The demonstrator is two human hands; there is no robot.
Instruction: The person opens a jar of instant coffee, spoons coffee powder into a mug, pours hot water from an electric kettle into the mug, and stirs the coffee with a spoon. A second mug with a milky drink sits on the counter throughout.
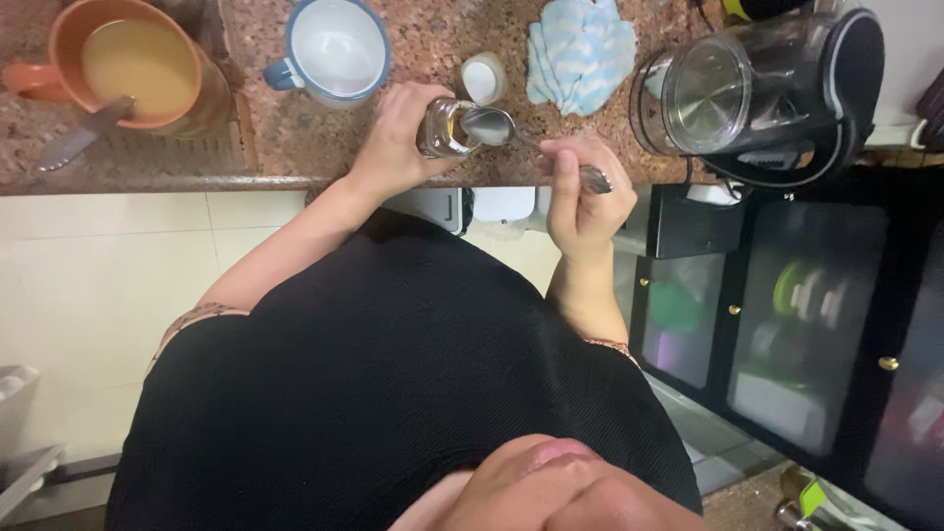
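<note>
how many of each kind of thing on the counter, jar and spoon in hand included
mugs: 2 (orange mug, white mug)
jar: 1
spoon: 1
lid: 1
cloth: 1
kettle: 1
knife: 1
total: 8

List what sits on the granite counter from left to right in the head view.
Orange mug of tan liquid → white mug with blue rim → small glass jar in the left hand → blue-and-white striped cloth → clear electric kettle with black base.

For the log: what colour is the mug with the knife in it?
Orange mug, head view.
</note>
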